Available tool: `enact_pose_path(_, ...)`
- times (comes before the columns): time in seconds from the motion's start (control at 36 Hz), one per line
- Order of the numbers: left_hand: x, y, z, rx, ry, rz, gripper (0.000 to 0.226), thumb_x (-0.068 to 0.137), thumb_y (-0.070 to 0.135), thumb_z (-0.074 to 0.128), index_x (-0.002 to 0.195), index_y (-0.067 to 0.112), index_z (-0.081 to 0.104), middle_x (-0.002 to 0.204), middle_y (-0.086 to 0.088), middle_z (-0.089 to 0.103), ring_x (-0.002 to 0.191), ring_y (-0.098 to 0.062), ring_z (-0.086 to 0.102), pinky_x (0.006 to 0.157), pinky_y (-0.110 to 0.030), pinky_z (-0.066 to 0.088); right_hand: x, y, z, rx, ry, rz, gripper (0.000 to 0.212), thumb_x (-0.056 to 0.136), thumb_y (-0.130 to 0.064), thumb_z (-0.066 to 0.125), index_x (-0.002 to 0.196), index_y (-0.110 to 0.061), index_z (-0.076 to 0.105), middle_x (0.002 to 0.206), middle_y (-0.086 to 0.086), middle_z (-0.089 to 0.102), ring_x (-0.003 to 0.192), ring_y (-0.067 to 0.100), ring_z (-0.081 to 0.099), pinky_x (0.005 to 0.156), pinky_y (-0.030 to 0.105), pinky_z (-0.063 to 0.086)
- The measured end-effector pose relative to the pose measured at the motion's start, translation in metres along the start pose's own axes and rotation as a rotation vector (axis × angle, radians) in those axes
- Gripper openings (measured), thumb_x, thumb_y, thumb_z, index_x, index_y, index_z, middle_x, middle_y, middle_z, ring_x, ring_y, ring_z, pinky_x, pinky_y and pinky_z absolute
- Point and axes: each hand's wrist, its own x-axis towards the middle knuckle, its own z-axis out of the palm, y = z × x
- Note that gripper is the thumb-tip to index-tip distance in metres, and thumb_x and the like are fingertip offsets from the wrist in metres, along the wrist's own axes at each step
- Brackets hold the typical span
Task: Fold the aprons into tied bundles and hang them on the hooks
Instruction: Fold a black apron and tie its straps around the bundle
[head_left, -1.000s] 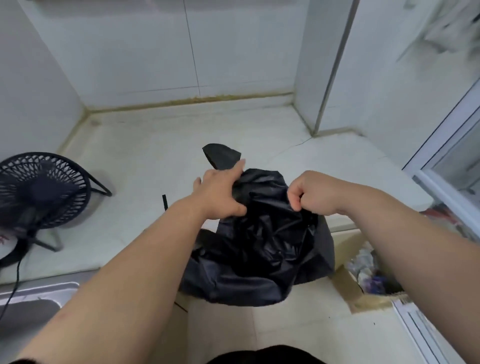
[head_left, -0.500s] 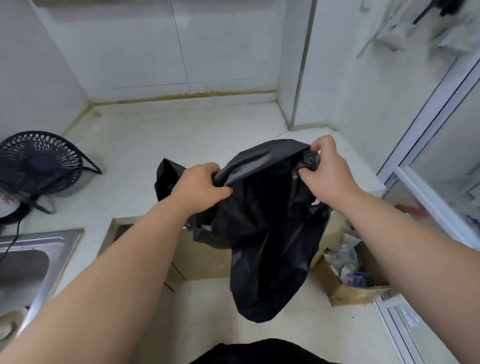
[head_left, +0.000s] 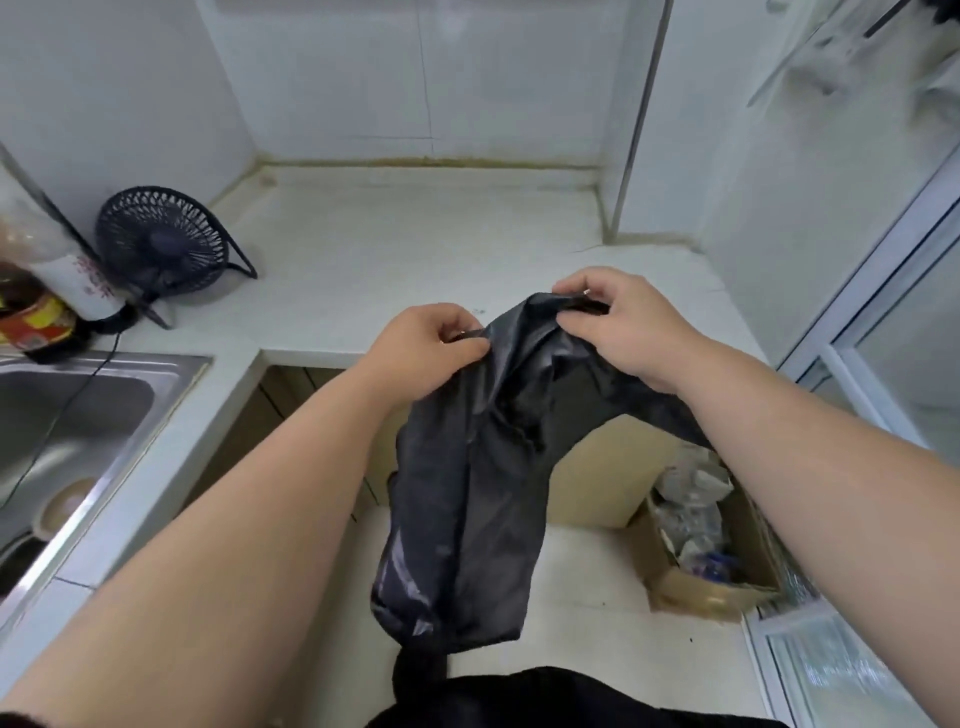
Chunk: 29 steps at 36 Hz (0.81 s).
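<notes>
A black, shiny apron (head_left: 478, 483) hangs in the air in front of the white counter's edge, its lower part drooping toward the floor. My left hand (head_left: 426, 348) pinches its upper left edge between thumb and fingers. My right hand (head_left: 618, 322) grips the upper right edge, a little higher and farther away. The two hands are close together, with the cloth bunched between them. At the top right, blurred items hang on the wall (head_left: 852, 57); I cannot make out hooks there.
A white L-shaped counter (head_left: 415, 244) lies ahead, with a small black fan (head_left: 163, 244) and bottles (head_left: 36, 306) at the left. A steel sink (head_left: 67, 415) is at the lower left. A cardboard box of rubbish (head_left: 701, 540) stands on the floor at the right, beside a glass door (head_left: 883, 322).
The apron was lifted off the counter and now hangs lengthwise from both hands. The view pulled back, showing the sink and bottles. Both hands shifted to pinch its top edge.
</notes>
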Motion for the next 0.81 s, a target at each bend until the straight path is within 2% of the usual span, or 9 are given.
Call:
enact_pose_path(0.11, -0.008, -0.001, 0.001, -0.026, 0.086, 0.064, 0.017, 0.09, 0.016, 0.063, 0.082, 0.03, 0.061, 0.081, 0.008, 0.061, 0.073, -0.017, 0.057, 0.075, -0.03, 0.048, -0.009, 0.002, -0.011, -0.212, -0.252, 0.139, 0.043, 0.086, -0.009, 0.063, 0.121, -0.032, 0.054, 0.119, -0.002, 0.058, 0.097, 0.017, 0.06, 0.077, 0.027, 0.049)
enact_pose_path(0.17, -0.011, 0.009, 0.0, 0.01, 0.009, 0.132, 0.023, 0.09, 0.01, 0.062, 0.082, 0.031, 0.065, 0.086, 0.015, 0.06, 0.08, -0.009, 0.058, 0.079, -0.021, 0.046, -0.012, -0.001, -0.017, -0.163, -0.438, 0.274, 0.07, 0.078, -0.024, 0.075, 0.137, -0.04, 0.039, 0.131, -0.003, 0.048, 0.109, 0.018, 0.056, 0.085, 0.029, 0.048)
enact_pose_path(0.25, -0.013, 0.029, 0.004, 0.002, -0.122, 0.21, 0.031, 0.088, 0.007, 0.063, 0.077, 0.036, 0.068, 0.09, 0.017, 0.063, 0.086, 0.0, 0.06, 0.083, -0.013, 0.044, -0.008, -0.007, -0.016, 0.105, -0.471, 0.321, 0.096, 0.065, -0.043, 0.082, 0.143, -0.046, 0.026, 0.145, 0.0, 0.037, 0.126, 0.025, 0.047, 0.096, 0.035, 0.044)
enact_pose_path(0.33, -0.01, 0.038, 0.008, -0.059, -0.137, 0.24, 0.025, 0.087, 0.009, 0.067, 0.085, 0.035, 0.066, 0.085, 0.015, 0.064, 0.066, -0.001, 0.056, 0.07, -0.013, 0.046, -0.006, -0.008, -0.01, 0.23, -0.55, 0.344, 0.077, 0.082, -0.016, 0.07, 0.143, -0.039, 0.03, 0.129, 0.009, 0.055, 0.104, 0.029, 0.065, 0.08, 0.04, 0.055)
enact_pose_path(0.39, -0.008, 0.041, 0.006, -0.075, -0.08, 0.234, 0.018, 0.084, 0.012, 0.07, 0.09, 0.028, 0.062, 0.082, 0.012, 0.061, 0.055, -0.002, 0.05, 0.061, -0.016, 0.044, -0.009, -0.004, -0.006, 0.082, -0.566, 0.28, 0.054, 0.083, 0.0, 0.063, 0.129, -0.026, 0.051, 0.113, 0.014, 0.065, 0.099, 0.03, 0.067, 0.083, 0.045, 0.056)
enact_pose_path(0.47, -0.005, 0.035, -0.004, 0.0, -0.106, 0.17, 0.02, 0.077, 0.027, 0.079, 0.089, 0.023, 0.063, 0.076, 0.01, 0.063, 0.061, -0.004, 0.056, 0.064, -0.021, 0.048, -0.008, -0.004, -0.007, 0.002, -0.332, 0.178, 0.017, 0.087, -0.002, 0.057, 0.09, -0.017, 0.065, 0.082, 0.011, 0.066, 0.072, 0.02, 0.067, 0.068, 0.034, 0.054)
enact_pose_path(0.56, -0.003, 0.015, -0.011, 0.325, -0.371, 0.004, 0.028, 0.073, 0.039, 0.08, 0.089, 0.02, 0.066, 0.086, 0.004, 0.069, 0.08, -0.012, 0.065, 0.075, -0.028, 0.051, 0.002, -0.01, -0.016, 0.229, -0.082, 0.185, 0.027, 0.09, 0.003, 0.047, 0.081, -0.02, 0.059, 0.071, 0.003, 0.057, 0.052, 0.011, 0.055, 0.051, 0.024, 0.047)
enact_pose_path(0.67, 0.005, -0.016, -0.015, 0.59, -0.474, -0.172, 0.032, 0.077, 0.038, 0.077, 0.1, 0.019, 0.069, 0.101, 0.002, 0.068, 0.097, -0.019, 0.062, 0.081, -0.026, 0.044, 0.021, -0.006, -0.028, 0.129, 0.207, 0.171, 0.025, 0.088, -0.001, 0.046, 0.089, -0.02, 0.061, 0.088, 0.004, 0.058, 0.078, 0.022, 0.057, 0.068, 0.031, 0.049)
enact_pose_path(0.81, 0.021, -0.034, -0.032, 0.728, -0.15, -0.17, 0.021, 0.081, 0.047, 0.066, 0.086, 0.027, 0.059, 0.09, 0.003, 0.059, 0.094, -0.023, 0.054, 0.088, -0.036, 0.043, 0.02, 0.013, -0.035, -0.171, 0.414, 0.269, 0.039, 0.085, -0.004, 0.038, 0.117, -0.014, 0.058, 0.118, 0.004, 0.056, 0.106, 0.026, 0.05, 0.083, 0.029, 0.039)
